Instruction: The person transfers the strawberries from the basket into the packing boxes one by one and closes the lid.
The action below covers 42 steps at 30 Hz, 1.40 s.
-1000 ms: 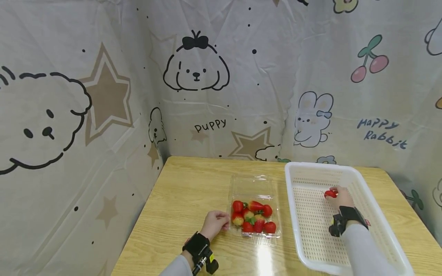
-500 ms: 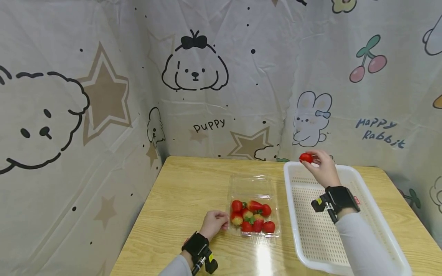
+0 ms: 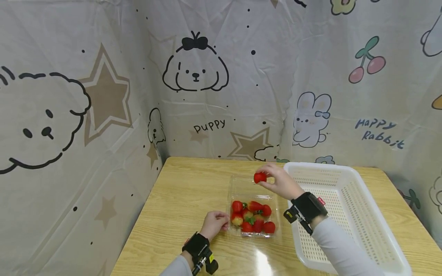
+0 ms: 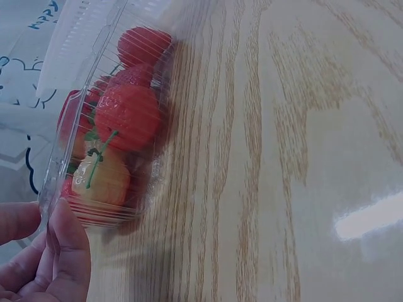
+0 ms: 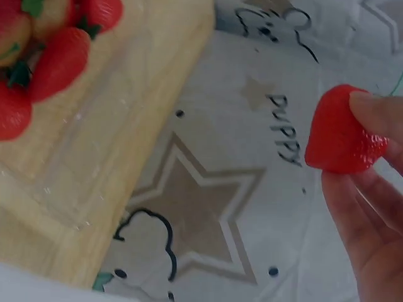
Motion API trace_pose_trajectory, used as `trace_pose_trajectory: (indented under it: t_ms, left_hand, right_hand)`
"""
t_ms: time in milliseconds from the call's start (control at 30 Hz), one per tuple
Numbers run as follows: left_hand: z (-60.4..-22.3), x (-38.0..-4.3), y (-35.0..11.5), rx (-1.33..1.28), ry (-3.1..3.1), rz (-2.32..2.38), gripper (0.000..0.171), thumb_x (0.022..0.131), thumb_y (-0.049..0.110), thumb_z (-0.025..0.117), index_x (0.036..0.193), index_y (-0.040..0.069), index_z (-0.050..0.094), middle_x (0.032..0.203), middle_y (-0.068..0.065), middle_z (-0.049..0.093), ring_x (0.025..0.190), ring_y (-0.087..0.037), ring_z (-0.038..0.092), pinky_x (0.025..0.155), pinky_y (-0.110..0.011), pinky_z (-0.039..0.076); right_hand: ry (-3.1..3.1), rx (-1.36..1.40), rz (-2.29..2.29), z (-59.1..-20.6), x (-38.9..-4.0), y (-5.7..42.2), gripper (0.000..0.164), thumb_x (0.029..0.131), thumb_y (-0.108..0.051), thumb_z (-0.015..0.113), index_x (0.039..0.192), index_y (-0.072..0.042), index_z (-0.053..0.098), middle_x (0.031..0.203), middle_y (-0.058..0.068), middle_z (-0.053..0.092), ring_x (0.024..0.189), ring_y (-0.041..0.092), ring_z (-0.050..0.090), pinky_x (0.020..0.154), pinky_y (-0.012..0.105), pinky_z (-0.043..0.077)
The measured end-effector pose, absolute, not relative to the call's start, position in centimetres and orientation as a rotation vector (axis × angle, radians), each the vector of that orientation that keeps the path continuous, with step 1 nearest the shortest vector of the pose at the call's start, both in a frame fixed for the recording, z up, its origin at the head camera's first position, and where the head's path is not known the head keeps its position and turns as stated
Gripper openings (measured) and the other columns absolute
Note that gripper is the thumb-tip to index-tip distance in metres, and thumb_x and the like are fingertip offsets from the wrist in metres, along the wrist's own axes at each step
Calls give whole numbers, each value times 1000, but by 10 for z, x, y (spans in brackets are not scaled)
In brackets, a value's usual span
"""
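Observation:
My right hand point(image 3: 280, 181) pinches a red strawberry point(image 3: 260, 177) between thumb and fingers, above the raised lid side of a clear plastic clamshell box point(image 3: 279, 226). In the right wrist view the same strawberry point(image 5: 343, 132) shows close up. Several strawberries point(image 3: 255, 206), red and some partly yellow with green leaves, lie in the box's near half. At the box's left side, my left hand point(image 3: 215, 223) pinches its edge. The left wrist view shows thumb and fingers point(image 4: 70, 242) on the clear rim point(image 4: 60, 157).
A white perforated basket point(image 3: 297, 230) stands to the right of the box on the wooden table point(image 3: 193, 180). My right forearm passes over it. A printed cloth point(image 3: 203, 107) hangs behind and at the left of the table.
My right hand has lifted the strawberry out of the white basket and carried it left over the clear box. The left hand stays at the box's edge.

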<state>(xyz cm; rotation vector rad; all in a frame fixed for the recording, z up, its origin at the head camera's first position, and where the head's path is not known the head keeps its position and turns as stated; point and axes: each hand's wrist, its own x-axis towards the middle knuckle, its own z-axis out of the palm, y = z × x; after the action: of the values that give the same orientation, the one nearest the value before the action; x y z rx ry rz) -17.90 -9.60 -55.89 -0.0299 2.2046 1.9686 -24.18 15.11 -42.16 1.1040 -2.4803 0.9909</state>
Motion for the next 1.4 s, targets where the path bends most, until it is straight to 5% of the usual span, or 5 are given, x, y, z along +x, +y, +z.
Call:
trace_pose_trajectory:
  t_ms: [333, 500, 1000, 1400]
  left_hand:
    - [-549, -175, -94, -34, 2197, 1972, 17, 85, -3, 55, 94, -18, 57, 69, -13, 61, 56, -9, 56, 63, -43, 56]
    - [-526, -166, -92, -34, 2199, 1963, 18, 85, -5, 52, 95, -21, 56, 72, -20, 62, 57, -11, 56, 63, -43, 56]
    - [-557, -178, -94, -53, 2232, 1947, 17, 86, -1, 57, 93, -16, 59, 72, -13, 63, 56, -9, 58, 58, -34, 56]
    - [-559, -178, -95, -76, 2221, 1931, 18, 86, 0, 57, 95, -15, 60, 72, -12, 63, 57, -8, 57, 60, -36, 57]
  right_hand:
    - [-2724, 1417, 693, -465, -232, 111, 27, 75, -5, 72, 101, -2, 62, 97, 7, 58, 88, 20, 57, 77, 29, 51]
    - [-2889, 1388, 675, -488, -232, 103, 29, 72, -3, 74, 99, -3, 64, 97, 6, 58, 89, 22, 58, 77, 30, 51]
    - [-3034, 1357, 468, -510, -228, 91, 24, 70, -4, 75, 92, -5, 64, 94, 6, 61, 87, 20, 57, 78, 28, 49]
    - [-2963, 1325, 415, -524, -229, 92, 29, 67, -5, 78, 90, -8, 62, 85, 3, 53, 72, 18, 54, 64, 26, 47]
